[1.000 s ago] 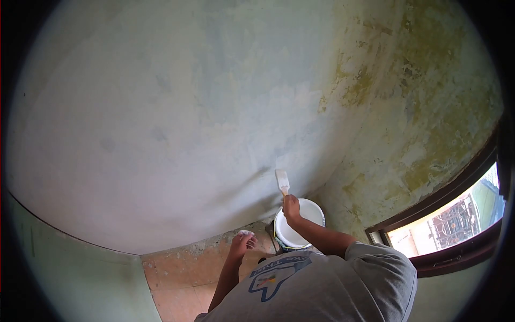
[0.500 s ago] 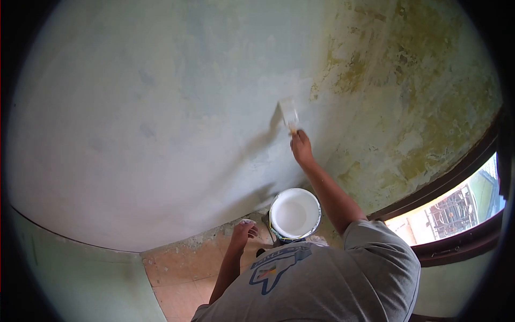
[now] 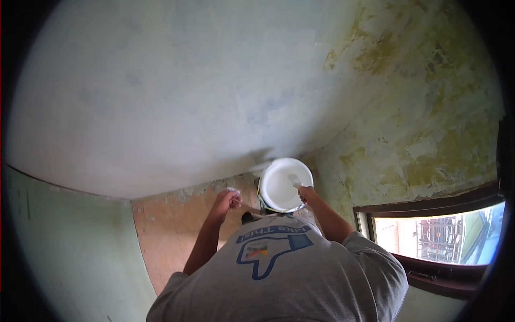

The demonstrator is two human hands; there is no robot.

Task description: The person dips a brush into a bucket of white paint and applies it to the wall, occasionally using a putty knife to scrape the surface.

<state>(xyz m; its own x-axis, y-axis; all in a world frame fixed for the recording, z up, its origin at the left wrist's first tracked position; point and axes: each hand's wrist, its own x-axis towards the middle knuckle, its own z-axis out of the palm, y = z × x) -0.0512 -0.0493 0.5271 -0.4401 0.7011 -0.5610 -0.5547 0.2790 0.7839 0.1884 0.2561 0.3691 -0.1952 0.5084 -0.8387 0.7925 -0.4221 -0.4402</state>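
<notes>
My right hand (image 3: 306, 194) grips a paint brush (image 3: 294, 180) whose bristles are down inside a white bucket (image 3: 271, 199) of white paint standing on the floor at the foot of the wall. My left hand (image 3: 227, 199) hangs over the floor to the left of the bucket, its fingers curled in and smeared with white; I see nothing held in it. The wall (image 3: 177, 91) ahead is freshly white on the left and middle. My grey shirt fills the bottom of the view.
The right part of the wall (image 3: 407, 107) is stained yellow-green and patchy. A dark-framed window (image 3: 429, 236) sits at lower right. Orange floor tiles (image 3: 166, 231) lie below, with rubble along the wall's foot. A pale green side wall (image 3: 64, 252) stands at left.
My right hand came down from the wall, where the brush was stroking high up, and put the brush into the bucket. The left hand stayed curled beside the bucket.
</notes>
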